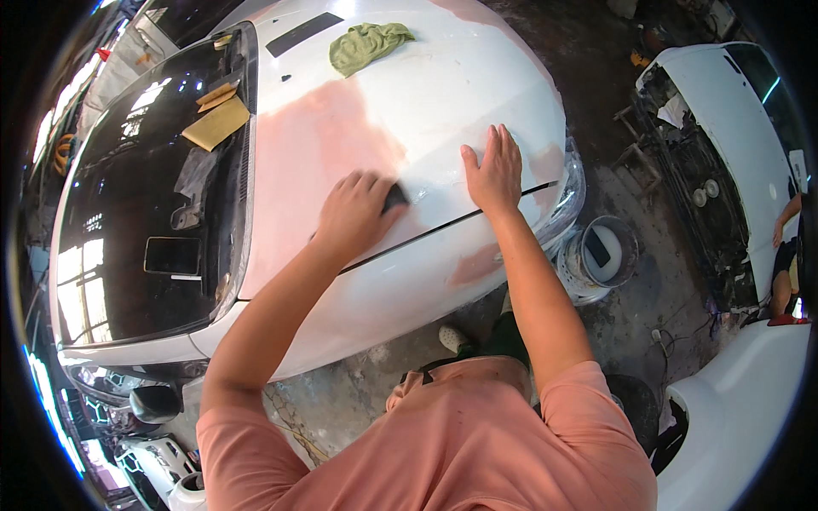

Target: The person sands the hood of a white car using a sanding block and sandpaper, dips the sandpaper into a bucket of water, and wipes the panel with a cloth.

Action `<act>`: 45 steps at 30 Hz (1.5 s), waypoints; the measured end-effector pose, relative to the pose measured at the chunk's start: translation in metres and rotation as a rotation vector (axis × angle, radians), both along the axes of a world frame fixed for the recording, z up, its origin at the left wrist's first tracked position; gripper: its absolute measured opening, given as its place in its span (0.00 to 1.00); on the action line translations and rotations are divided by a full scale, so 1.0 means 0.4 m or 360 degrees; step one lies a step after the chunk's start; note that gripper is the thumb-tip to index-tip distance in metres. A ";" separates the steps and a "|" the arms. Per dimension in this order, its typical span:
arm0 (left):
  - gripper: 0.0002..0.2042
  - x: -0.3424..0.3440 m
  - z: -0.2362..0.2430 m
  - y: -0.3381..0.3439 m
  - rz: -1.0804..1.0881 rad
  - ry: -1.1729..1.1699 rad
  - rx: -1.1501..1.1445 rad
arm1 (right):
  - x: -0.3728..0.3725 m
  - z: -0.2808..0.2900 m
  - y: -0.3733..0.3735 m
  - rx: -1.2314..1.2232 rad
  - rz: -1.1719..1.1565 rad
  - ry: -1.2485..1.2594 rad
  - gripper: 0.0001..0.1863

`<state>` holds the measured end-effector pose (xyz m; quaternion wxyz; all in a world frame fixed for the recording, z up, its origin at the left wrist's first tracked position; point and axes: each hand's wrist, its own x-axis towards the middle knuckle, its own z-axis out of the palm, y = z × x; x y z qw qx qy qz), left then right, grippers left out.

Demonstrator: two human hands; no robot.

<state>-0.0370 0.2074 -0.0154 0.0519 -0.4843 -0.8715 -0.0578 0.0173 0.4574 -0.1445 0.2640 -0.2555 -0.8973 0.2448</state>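
My left hand is closed round a dark sanding block and presses it on the white car's hood. Beneath and beyond it spreads a pinkish filler patch, faded at its edges into the white paint. My fingers hide most of the block and are slightly blurred. Flat on the hood to the right lies my right hand, its thumb apart from the fingers and nothing in it. A green cloth sits crumpled farther up the hood, beside a long dark strip.
Yellow sandpaper sheets and a phone rest on the windshield. A bucket of whitish water stands on the floor by the front bumper. Another white car, its front stripped, is at the right, with a person's arm near it.
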 end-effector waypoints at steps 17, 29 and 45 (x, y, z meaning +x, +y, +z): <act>0.21 0.041 0.071 -0.267 0.0024 0.0011 -0.0052 | -0.001 -0.004 0.010 0.0054 -0.0021 0.0014 0.39; 0.21 -0.022 0.032 -0.098 -0.0176 0.0033 0.0015 | -0.002 -0.007 0.005 0.0027 -0.0011 0.0022 0.39; 0.19 0.028 0.035 -0.172 -0.0139 0.0054 -0.0032 | 0.001 0.001 0.010 -0.0017 -0.0031 -0.0007 0.39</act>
